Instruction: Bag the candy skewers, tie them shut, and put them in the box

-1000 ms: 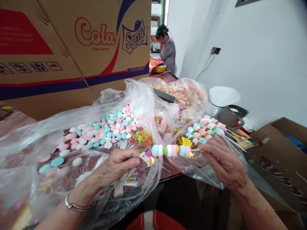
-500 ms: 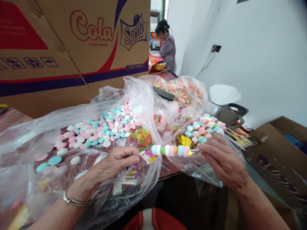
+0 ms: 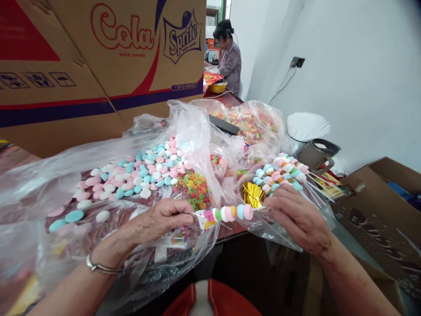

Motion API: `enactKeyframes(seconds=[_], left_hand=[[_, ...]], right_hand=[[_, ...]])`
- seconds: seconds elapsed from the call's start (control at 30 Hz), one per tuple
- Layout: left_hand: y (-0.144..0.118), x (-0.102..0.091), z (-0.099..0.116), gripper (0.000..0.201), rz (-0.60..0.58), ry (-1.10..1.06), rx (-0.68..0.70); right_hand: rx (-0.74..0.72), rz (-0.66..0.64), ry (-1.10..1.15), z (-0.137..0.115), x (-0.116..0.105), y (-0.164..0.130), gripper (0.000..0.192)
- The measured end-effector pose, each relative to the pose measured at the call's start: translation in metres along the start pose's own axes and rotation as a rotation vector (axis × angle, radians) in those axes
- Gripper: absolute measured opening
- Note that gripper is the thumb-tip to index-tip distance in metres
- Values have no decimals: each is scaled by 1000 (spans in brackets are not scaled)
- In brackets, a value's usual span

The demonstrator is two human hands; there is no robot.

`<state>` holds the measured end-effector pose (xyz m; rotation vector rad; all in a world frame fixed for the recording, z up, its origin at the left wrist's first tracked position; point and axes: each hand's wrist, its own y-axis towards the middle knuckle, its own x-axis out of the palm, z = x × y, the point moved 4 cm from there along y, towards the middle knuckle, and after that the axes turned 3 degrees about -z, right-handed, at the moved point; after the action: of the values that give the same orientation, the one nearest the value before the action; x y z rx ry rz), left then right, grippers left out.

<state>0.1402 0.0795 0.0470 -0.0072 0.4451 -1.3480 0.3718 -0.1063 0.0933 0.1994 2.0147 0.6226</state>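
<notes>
My right hand (image 3: 296, 217) pinches the stick end of a candy skewer (image 3: 232, 213) threaded with pastel discs in blue, white, green and pink. My left hand (image 3: 161, 219) pinches a small printed wrapper (image 3: 203, 218) and the skewer's tip sits at or just inside its mouth. Just behind the skewer lies a bunch of gold twist ties (image 3: 253, 194). A pile of finished skewers (image 3: 281, 172) rests in a clear bag beyond my right hand. A metal bracelet sits on my left wrist.
Open plastic bags hold pastel disc candies (image 3: 131, 177) and small coloured ring candies (image 3: 194, 189) on the wooden table (image 3: 230, 230). A large Cola/Sprite carton (image 3: 98, 66) stands behind. White sticks (image 3: 307, 125) fan from a pot; a person works at the far end.
The skewer has moved left, its tip closing on the wrapper in my left hand. Both hands stayed nearly in place.
</notes>
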Motion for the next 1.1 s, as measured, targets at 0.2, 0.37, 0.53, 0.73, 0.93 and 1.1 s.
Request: enactKeyframes(seconds=[0.2, 0.37, 0.53, 0.73, 0.93, 1.1], left_hand=[[1, -2, 2, 27, -33, 45, -20], [0, -4, 2, 26, -39, 29, -60], [-2, -5, 4, 26, -32, 6, -91], [-3, 9, 12, 29, -125, 122, -130], [-2, 17, 27, 35, -194, 241, -105], [4, 23, 28, 39, -389, 133, -121]], right_hand=[[17, 46, 18, -3, 8, 6, 16], [-1, 87, -15, -6, 12, 9, 16], [40, 63, 18, -6, 14, 10, 18], [81, 69, 88, -6, 26, 9, 19], [15, 31, 60, -6, 17, 18, 18], [-22, 6, 60, -5, 8, 25, 17]])
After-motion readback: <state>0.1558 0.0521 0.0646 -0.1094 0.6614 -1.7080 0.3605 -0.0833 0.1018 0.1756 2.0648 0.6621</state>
